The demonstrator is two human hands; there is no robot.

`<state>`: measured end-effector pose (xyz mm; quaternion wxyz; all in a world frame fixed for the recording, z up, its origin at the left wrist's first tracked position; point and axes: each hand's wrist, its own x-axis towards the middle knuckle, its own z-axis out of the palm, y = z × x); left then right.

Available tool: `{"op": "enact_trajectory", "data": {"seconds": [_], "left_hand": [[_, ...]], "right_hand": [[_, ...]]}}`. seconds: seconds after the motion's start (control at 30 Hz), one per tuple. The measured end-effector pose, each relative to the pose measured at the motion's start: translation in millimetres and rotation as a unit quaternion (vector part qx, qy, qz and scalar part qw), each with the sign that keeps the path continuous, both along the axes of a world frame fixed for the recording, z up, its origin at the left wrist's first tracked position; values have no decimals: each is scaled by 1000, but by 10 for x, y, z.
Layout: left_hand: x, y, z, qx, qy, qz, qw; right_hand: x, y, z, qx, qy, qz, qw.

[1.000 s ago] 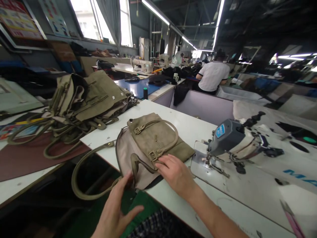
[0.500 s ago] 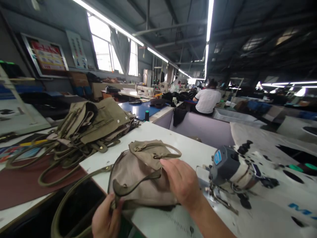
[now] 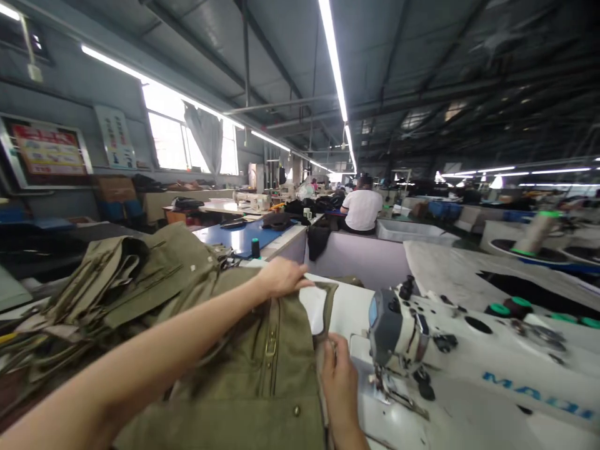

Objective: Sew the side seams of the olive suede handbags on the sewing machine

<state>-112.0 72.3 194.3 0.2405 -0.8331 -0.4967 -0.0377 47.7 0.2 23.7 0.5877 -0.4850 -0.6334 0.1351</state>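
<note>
An olive-green fabric bag [image 3: 239, 387] lies spread over the table beside the sewing machine, its buckled strap [image 3: 270, 344] and a round metal stud facing up. My left hand [image 3: 284, 277] reaches across it from the left and is closed on its far edge; the fingertips are partly hidden. At the bag's right side, my right hand [image 3: 340, 375] has its fingers closed around the edge, close to the machine. A thin dark-green edge strip [image 3: 330, 306] curves between the two hands, with white tabletop showing inside the curve.
Just right of my right hand stands a sewing machine [image 3: 398, 331] with its needle area facing me. Olive bag pieces [image 3: 140, 269] are heaped at the left. A thread cone [image 3: 255, 247] stands past the table's far edge. Farther off, a person in a white shirt [image 3: 363, 209] sits facing away.
The bag has turned over from its beige inner side to its green outer side. My left hand has moved up to the far edge; my right hand has dropped to the right side. The view has shifted right.
</note>
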Motion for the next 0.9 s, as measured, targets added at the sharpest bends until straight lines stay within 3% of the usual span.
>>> {"op": "enact_trajectory", "data": {"seconds": [0.07,0.13,0.23,0.27,0.33,0.4,0.53,0.8,0.9], "left_hand": [[179,-26,-607,-33,-5,-32,999],[346,-202,-1079,-62,-17,-97,993],[555,-522,-1477,-158,-88,-224,958],[608,-595,-1543,-186,-119,-226,949],[686,-657,-1620,-210,-159,-172,949],[731,-622,-1660,-210,-167,-117,956],[760,-472,-1708,-225,-139,-83,961],[643,-332,-1844,-269,-128,-159,941],[676,-273,-1884,-271,-114,-180,939]], "right_hand": [[180,-35,-297,-22,-13,4,1000],[375,-74,-496,-45,-32,15,998],[600,-139,-632,-83,-55,40,994],[642,-164,-647,-96,-60,47,992],[677,-218,-650,-118,-66,61,989],[671,-270,-628,-138,-66,70,986],[661,-356,-538,-189,-49,83,977],[769,-619,-426,-333,0,131,934],[789,-750,-390,-354,-10,141,924]]}}
